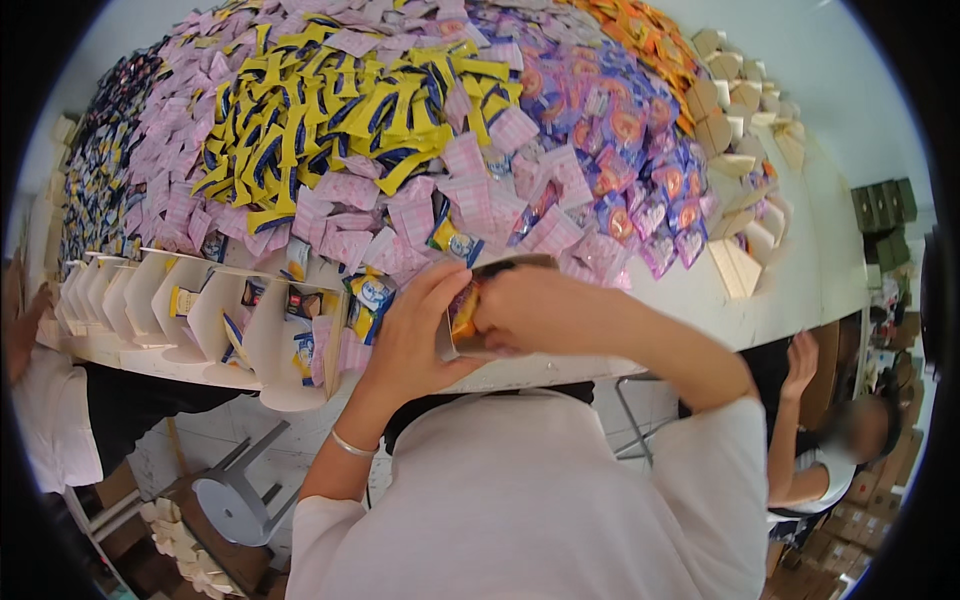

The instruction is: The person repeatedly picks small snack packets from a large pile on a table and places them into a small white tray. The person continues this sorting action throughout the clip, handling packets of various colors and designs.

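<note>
My left hand (412, 335) is wrapped around the left side of a small open carton (449, 340), held at the table's near edge. My right hand (548, 308) reaches into it from the right with bent, closed fingers. What those fingers grip, if anything, is hidden. An orange and yellow snack packet (464, 308) shows inside, beside the right fingertips. Just left of my left hand lies a blue and white packet (368, 305). Pink checked packets (395, 255) and a blue and yellow packet (452, 238) lie right behind the carton.
Yellow packets (330, 110), purple packets (625, 130) and orange packets (650, 40) are heaped across the table. Open cartons (215, 310), some holding packets, line the left edge; more cartons (738, 262) stand right. A grey stool (235, 505) is below left. Other people are at both sides.
</note>
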The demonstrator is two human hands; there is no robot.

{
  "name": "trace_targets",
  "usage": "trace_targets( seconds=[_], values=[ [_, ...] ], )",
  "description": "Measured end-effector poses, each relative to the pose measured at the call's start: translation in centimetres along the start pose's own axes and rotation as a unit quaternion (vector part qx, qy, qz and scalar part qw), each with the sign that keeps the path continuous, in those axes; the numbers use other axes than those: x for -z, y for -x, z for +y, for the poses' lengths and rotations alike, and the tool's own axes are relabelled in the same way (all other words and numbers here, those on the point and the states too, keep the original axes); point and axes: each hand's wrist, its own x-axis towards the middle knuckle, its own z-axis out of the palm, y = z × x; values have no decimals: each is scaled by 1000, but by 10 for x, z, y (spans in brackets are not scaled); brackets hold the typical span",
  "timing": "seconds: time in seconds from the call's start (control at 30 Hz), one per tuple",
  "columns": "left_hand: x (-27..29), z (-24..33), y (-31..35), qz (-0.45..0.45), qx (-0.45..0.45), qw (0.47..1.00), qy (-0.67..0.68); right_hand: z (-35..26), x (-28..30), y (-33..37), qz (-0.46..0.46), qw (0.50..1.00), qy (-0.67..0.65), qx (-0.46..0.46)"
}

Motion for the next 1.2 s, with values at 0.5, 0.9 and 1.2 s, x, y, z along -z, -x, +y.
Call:
trace_targets(
  seconds=[0.5, 0.9, 1.2],
  values=[
    [-4, 6, -5, 12, 22, 1000, 14, -19, 20, 69, 132, 987, 90, -19],
    [-78, 73, -34, -51, -78, 988, 123, -25, -15, 214, 329, 892, 139, -276],
    [31, 51, 92, 251, -26, 903, -348, 88, -50, 310, 431, 771, 199, -424]
  ],
)
